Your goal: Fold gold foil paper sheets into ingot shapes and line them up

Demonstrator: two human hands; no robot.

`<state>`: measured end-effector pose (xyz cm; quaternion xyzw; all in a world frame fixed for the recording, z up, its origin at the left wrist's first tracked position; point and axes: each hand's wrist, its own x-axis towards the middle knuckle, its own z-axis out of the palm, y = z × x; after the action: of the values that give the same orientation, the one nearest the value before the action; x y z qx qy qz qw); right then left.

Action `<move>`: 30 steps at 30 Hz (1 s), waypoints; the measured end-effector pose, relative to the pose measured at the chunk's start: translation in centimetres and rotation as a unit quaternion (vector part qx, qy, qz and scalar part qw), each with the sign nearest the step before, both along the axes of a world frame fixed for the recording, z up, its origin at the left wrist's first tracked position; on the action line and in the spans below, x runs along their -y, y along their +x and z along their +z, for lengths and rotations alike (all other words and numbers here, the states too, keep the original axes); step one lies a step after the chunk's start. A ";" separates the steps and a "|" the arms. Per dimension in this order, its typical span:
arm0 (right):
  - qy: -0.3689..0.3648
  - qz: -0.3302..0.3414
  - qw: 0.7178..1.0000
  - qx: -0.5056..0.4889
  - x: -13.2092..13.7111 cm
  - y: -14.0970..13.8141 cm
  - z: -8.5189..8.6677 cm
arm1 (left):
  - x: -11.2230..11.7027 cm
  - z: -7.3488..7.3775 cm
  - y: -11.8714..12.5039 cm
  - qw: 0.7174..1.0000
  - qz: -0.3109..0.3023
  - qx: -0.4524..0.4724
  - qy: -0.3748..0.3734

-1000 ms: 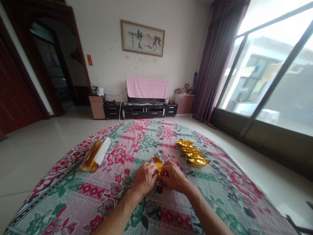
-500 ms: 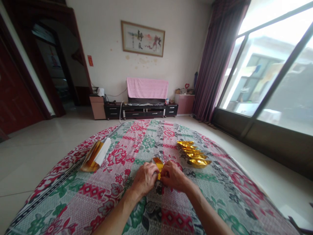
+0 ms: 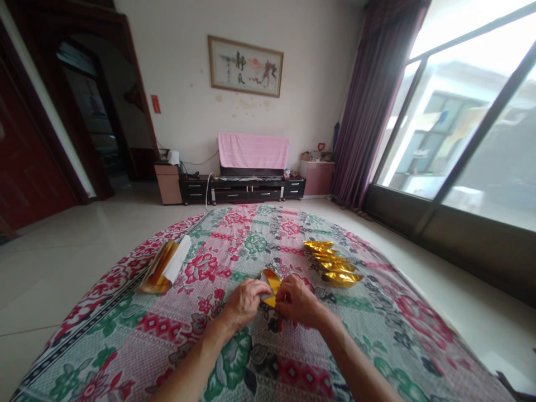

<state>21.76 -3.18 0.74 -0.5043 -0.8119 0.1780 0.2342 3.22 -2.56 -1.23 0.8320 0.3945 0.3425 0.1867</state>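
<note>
Between my two hands, near the middle of the table, is a partly folded sheet of gold foil paper [image 3: 274,283] with a grey-white back. My left hand [image 3: 246,301] pinches its left edge between thumb and fingers. On the opposite edge, the curled fingers of my right hand [image 3: 298,301] grip the paper, partly covering it. To the right lies an overlapping row of several folded gold paper ingots [image 3: 341,276]. Over on the left rests a stack of gold foil sheets [image 3: 161,268], beside a white sheet [image 3: 178,261].
A flowered cloth [image 3: 259,357] covers the round table. Beyond it, a low black cabinet [image 3: 247,194] stands against the wall, with a pink cloth [image 3: 253,149] draped over a screen. A large window [image 3: 469,128] and purple curtain [image 3: 372,100] are at right.
My left hand has shifted slightly left, showing more of the foil paper and its grey-white back. My right hand stays nearly in place.
</note>
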 end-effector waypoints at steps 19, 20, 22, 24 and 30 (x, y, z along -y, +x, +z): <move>0.003 0.004 1.000 0.005 -0.2 -0.1 0.2 | 0.8 0.4 1.0 0.997 0.027 -0.056 0.035; 0.001 0.005 1.000 0.004 -0.2 -0.1 0.2 | 0.7 0.3 0.8 0.998 0.020 -0.042 0.046; -0.002 0.005 1.000 0.003 -0.2 -0.1 0.2 | 0.5 0.1 0.2 0.997 0.035 0.001 0.073; -0.002 0.002 1.000 0.002 -0.1 -0.1 0.3 | 0.1 0.0 -0.3 0.989 0.104 0.047 0.098; 0.018 0.017 1.000 0.005 0.3 -0.1 0.6 | -1.1 -0.9 -1.0 0.983 0.163 -0.031 0.074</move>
<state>21.63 -3.47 1.36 -0.4866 -0.8249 0.1643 0.2360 2.25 -1.49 -2.12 0.7781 0.5039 0.3711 0.0540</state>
